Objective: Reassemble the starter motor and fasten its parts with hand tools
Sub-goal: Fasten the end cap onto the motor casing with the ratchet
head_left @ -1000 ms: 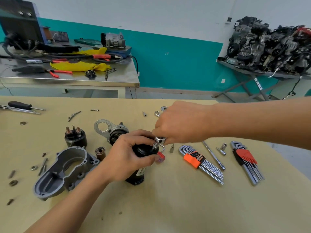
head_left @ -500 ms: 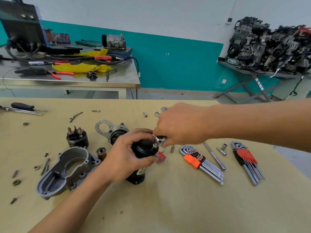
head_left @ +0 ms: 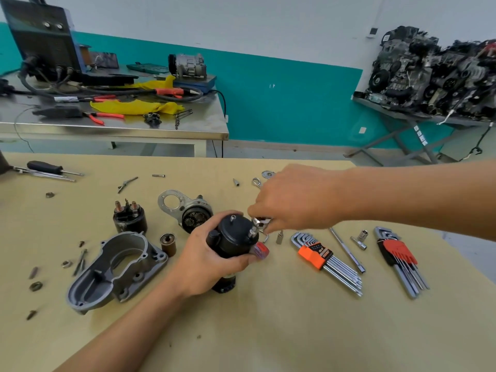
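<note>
The wide tan workbench top (head_left: 268, 331) is carrying everything. On its left side a grey cast-metal housing with an open hollow (head_left: 115, 267) is lying face up. Near the middle of the bench the black cylindrical starter motor body (head_left: 233, 234) is standing upright, end cap upward. The left hand (head_left: 212, 261) is wrapping around its side, fingers curled behind it and thumb across the front. The right hand (head_left: 295, 197) is reaching in from the right, with its fingertips bunched downward and pinching the head of a small chrome ratchet tool (head_left: 259, 222). The tool's socket is sitting on a fastener at the right rim of the end cap.

Just behind the motor a silver bracket with exposed gears (head_left: 185, 208) is resting, and a black solenoid with copper terminals (head_left: 129, 218) is standing to its left. To the right, a set of hex keys in an orange holder (head_left: 322, 257) and another set in a red holder (head_left: 400, 253) are lying apart, with a thin chrome extension bar (head_left: 347, 249) between them. A small brown cylindrical bushing (head_left: 168, 244) is standing beside the housing.
</note>
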### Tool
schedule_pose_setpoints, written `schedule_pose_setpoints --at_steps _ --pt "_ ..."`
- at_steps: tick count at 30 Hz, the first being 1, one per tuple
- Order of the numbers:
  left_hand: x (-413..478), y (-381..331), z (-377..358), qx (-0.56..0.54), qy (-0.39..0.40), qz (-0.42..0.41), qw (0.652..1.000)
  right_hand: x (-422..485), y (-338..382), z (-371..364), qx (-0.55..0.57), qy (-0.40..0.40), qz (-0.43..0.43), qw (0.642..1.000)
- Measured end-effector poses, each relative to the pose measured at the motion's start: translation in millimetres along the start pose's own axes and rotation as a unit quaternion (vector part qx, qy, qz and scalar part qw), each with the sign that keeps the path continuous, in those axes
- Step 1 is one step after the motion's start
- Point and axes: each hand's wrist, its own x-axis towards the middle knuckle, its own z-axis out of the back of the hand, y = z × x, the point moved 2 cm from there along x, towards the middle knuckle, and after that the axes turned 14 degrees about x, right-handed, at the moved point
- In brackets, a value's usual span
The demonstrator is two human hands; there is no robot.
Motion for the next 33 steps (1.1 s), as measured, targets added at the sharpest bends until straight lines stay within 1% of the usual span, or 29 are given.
schedule_pose_setpoints --at_steps 1,2,3,4,6,7,8,9,10,11,12,13,14,16,18,19,20,21,22,23,24,25,26,27,29,30,31,32,33 --pt "-0.3 0.7 0.1 -0.006 0.006 -0.002 1.000 -1.4 -0.5 1.7 -0.086 0.006 0.047 0.995" --pt "-0.2 0.6 0.8 -0.007 0.013 -0.007 1.000 -2.3 -1.0 1.7 -0.135 0.013 0.084 0.987" --pt "0.3 -0.1 1.7 -0.004 0.019 -0.012 1.000 -1.7 -0.8 0.7 -0.142 0.015 0.097 0.985" --pt "0.9 -1.2 2.3 0.001 0.022 -0.016 1.000 -0.6 1.1 1.2 -0.114 0.004 0.085 0.990" --pt "2.8 -3.1 2.2 0.007 0.019 -0.013 1.000 1.5 0.9 1.5 0.054 0.002 -0.012 0.998" --pt "3.9 -4.6 1.1 0.010 0.018 -0.014 1.000 1.3 -1.3 -1.6 0.166 0.018 -0.070 0.983" --pt "4.6 -6.2 -0.1 0.014 0.018 -0.018 1.000 -1.0 -3.5 -6.0 0.277 0.038 -0.121 0.953" --pt "5.2 -7.6 -1.3 0.019 0.020 -0.024 0.999 -4.0 -5.0 -10.6 0.356 0.049 -0.161 0.919" --pt "5.9 -8.9 -2.2 0.023 0.023 -0.028 0.999 -6.2 -5.4 -14.1 0.386 0.047 -0.175 0.904" --pt "6.5 -10.5 -2.6 0.028 0.026 -0.029 0.999 -7.7 -6.1 -16.6 0.360 0.031 -0.158 0.919" --pt "7.4 -12.0 -2.7 0.035 0.028 -0.028 0.999 -9.9 -6.8 -18.1 0.284 0.010 -0.122 0.951" --pt "8.3 -13.6 -2.5 0.045 0.031 -0.028 0.998 -12.2 -6.1 -18.2 0.178 -0.001 -0.085 0.980" --pt "8.7 -15.4 -2.5 0.059 0.039 -0.027 0.997 -15.2 -5.3 -17.8 0.071 -0.007 -0.047 0.996" --pt "7.9 -18.9 -0.9 0.092 0.060 -0.026 0.994 -19.2 -3.9 -19.8 -0.081 0.003 0.037 0.996" --pt "5.1 -20.3 3.6 0.124 0.084 -0.021 0.988 -19.4 0.2 -24.4 -0.102 0.002 0.070 0.992" --pt "2.8 -20.2 6.4 0.144 0.093 -0.016 0.985 -18.6 1.4 -27.1 -0.051 -0.014 0.054 0.997" --pt "0.4 -19.7 9.5 0.164 0.097 -0.009 0.982 -16.7 3.3 -29.7 0.046 -0.025 0.022 0.998" --pt "-1.5 -19.1 12.2 0.183 0.097 0.000 0.978 -14.5 5.1 -32.9 0.174 -0.021 -0.026 0.984" --pt "-2.7 -18.7 14.0 0.196 0.094 0.008 0.976 -12.3 5.9 -37.3 0.318 -0.006 -0.085 0.944" --pt "-3.6 -18.7 14.8 0.202 0.090 0.013 0.975 -10.1 6.6 -43.0 0.461 0.015 -0.154 0.874" --pt "-4.0 -18.9 14.7 0.205 0.083 0.015 0.975 -9.3 8.9 -46.9 0.580 0.034 -0.220 0.784" --pt "-4.3 -19.2 14.2 0.207 0.075 0.016 0.975 -9.2 10.3 -49.5 0.645 0.039 -0.268 0.715" --pt "-4.4 -19.2 13.5 0.211 0.066 0.016 0.975 -9.1 11.0 -49.8 0.659 0.033 -0.281 0.697" --pt "-4.5 -19.0 12.4 0.215 0.061 0.015 0.975 -9.6 10.0 -49.0 0.623 0.018 -0.262 0.736" --pt "-3.9 -17.1 11.1 0.224 0.054 0.014 0.973 -10.9 5.8 -44.1 0.438 -0.018 -0.142 0.887" --pt "-3.7 -15.7 10.6 0.231 0.054 0.015 0.971 -12.7 5.4 -41.2 0.323 -0.021 -0.075 0.943" --pt "-3.6 -14.6 10.3 0.241 0.055 0.014 0.969 -14.6 5.0 -39.6 0.197 -0.007 -0.021 0.980" --pt "-3.8 -14.0 9.9 0.252 0.057 0.009 0.966 -15.3 4.7 -39.9 0.082 0.007 0.020 0.996" --pt "-4.4 -14.0 9.3 0.262 0.060 0.003 0.963 -15.5 5.4 -41.9 0.013 0.015 0.048 0.999"
